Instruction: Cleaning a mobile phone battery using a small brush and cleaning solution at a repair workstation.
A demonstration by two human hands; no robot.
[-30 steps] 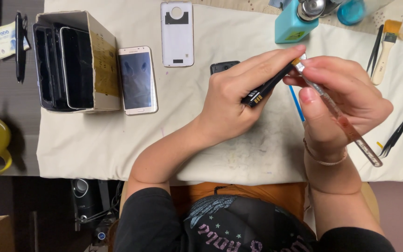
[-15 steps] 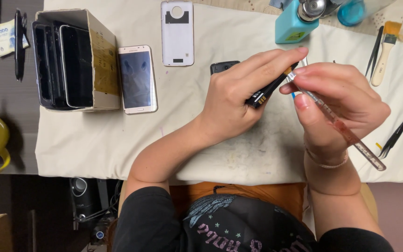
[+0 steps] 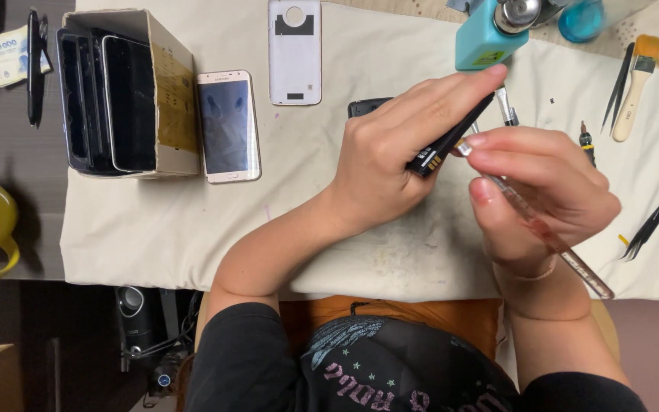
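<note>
Already, judging by how things lie on the cream cloth work mat (image 3: 192, 229), the work looks well begun but unfinished: at the mat's upper left stands an open cardboard box of dark phones set on edge (image 3: 116, 91), just right of it a white smartphone lying face up (image 3: 228, 126), and further right along the mat's top a white plastic phone back cover (image 3: 294, 52) lies on its own, which suggests a handset has been opened up. Above the mat's middle, the person's left hand (image 3: 390, 164) is closed around a slim black rectangular phone battery (image 3: 451, 137), fingers laid along its top and thumb under it, so the battery is lifted clear of the mat and tilted. A dark phone body (image 3: 368, 107) peeks out behind that hand. Beside it, the right hand (image 3: 543, 191) pinches a clear, reddish-tinted plastic-handled tool (image 3: 551, 236) between thumb and fingertips, its metal tip touching the battery's lower end. What remains seems to be that fine work and reassembly. At the mat's upper right stand a teal liquid dispenser bottle (image 3: 486, 42) and a wooden-handled brush (image 3: 634, 84), with black tweezers (image 3: 650, 225) at its right edge.
</note>
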